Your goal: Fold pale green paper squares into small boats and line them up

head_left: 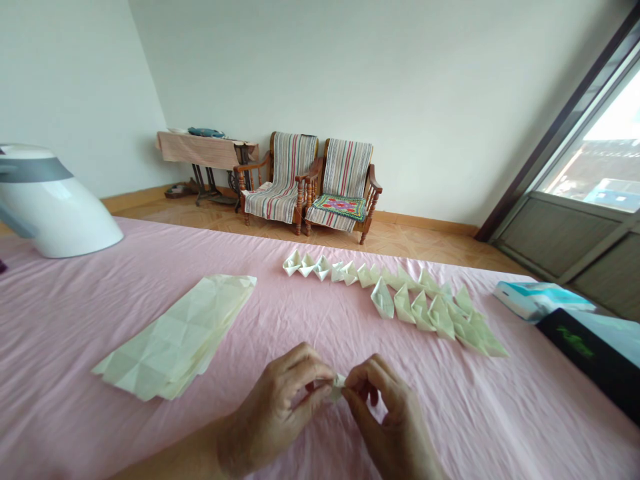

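Observation:
My left hand (277, 407) and my right hand (390, 417) meet low in the middle of the view, both pinched on a small folded piece of pale paper (338, 385), mostly hidden by the fingers. To the left lies a stack of creased pale paper sheets (180, 337) on the pink tablecloth (75, 347). Beyond my hands runs a row of several folded paper boats (400, 297), reaching from the middle to the right.
A white and grey appliance (53, 203) stands at the far left of the table. A teal and white box (537, 299) and a black box (595, 357) lie at the right edge. Two striped wooden armchairs (313, 183) and a sewing table (207, 157) stand by the far wall.

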The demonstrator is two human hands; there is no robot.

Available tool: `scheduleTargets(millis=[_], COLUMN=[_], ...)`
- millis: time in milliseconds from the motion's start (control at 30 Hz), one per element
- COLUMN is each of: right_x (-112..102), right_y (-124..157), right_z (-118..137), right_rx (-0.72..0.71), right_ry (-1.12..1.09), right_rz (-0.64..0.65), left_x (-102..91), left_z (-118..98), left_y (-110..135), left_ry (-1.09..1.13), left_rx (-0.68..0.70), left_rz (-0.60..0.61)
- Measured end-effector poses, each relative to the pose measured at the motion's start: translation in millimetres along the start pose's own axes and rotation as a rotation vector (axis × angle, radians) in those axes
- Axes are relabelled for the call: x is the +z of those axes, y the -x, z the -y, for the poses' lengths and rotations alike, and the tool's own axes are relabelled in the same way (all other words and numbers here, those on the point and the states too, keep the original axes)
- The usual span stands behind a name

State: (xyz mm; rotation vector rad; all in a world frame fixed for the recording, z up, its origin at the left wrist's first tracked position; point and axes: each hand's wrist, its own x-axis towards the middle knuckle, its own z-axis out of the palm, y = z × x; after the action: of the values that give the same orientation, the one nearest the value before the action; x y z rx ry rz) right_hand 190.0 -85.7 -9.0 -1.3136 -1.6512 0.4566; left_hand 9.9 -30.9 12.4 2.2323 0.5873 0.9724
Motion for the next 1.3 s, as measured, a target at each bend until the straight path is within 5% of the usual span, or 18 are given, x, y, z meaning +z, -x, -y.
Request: scheduleTargets(millis=[533,900,1300], right_x=[6,6,8], right_y=[-2,-3,-6], right_z=[8,-4,-9], right_rx=[-0.109,0.035,0.003], right_ry=[-0.025,-0.009,-0.051], right_rz=[-0.070,-0.022,-0.050], left_x=[5.2,5.5,5.7], left_z=[2,4,10], left_y=[-3,-6,-8], left_ry=[0.001,-0.083,0.000], left_rx=[0.005,-0.093,-0.119], left_rz=[0.001,0.013,0.031])
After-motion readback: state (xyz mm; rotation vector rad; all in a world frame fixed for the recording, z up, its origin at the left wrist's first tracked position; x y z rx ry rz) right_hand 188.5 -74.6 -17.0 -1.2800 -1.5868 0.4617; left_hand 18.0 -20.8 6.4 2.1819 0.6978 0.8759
